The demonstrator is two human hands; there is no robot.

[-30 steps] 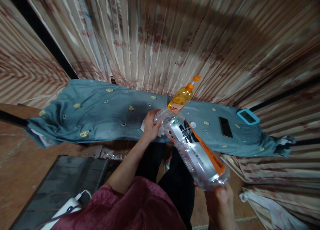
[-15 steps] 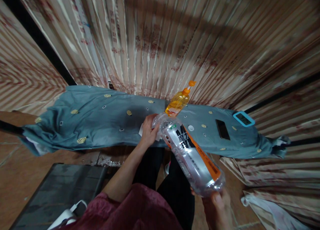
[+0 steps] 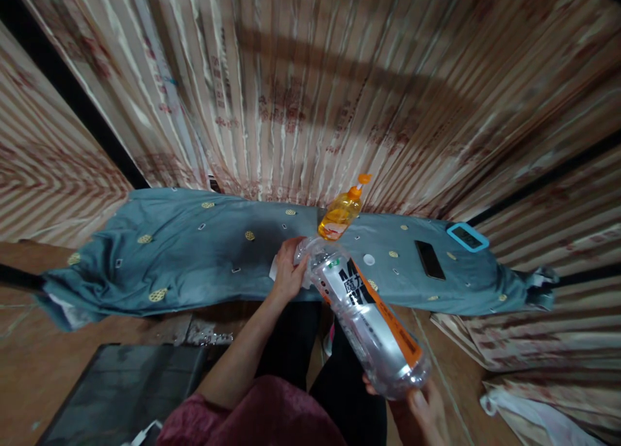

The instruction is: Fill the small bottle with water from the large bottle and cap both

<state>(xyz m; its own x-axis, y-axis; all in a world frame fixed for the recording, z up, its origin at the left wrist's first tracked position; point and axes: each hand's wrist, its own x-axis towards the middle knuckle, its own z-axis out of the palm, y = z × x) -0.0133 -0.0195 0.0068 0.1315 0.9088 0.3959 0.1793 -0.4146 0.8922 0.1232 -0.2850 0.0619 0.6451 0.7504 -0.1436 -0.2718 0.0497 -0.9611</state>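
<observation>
A large clear plastic bottle (image 3: 369,317) with an orange and black label lies tilted, neck pointing away from me. My right hand (image 3: 422,410) grips its base near the bottom edge of the view. My left hand (image 3: 287,273) is closed around the bottle's neck together with a bit of white tissue. Behind the neck stands an orange pump bottle (image 3: 340,212) on a surface draped in blue-grey cloth (image 3: 194,252). A small white cap (image 3: 369,260) lies on the cloth to the right of the neck.
A black phone (image 3: 429,259) and a device in a blue case (image 3: 467,237) lie on the cloth at the right. Striped curtains (image 3: 310,90) hang behind. A dark box (image 3: 126,391) sits on the floor at lower left, a white bag (image 3: 528,410) at lower right.
The view has tilted upward, so everything sits lower in the picture. Both hands keep their hold on the clear bottle in the same pose.
</observation>
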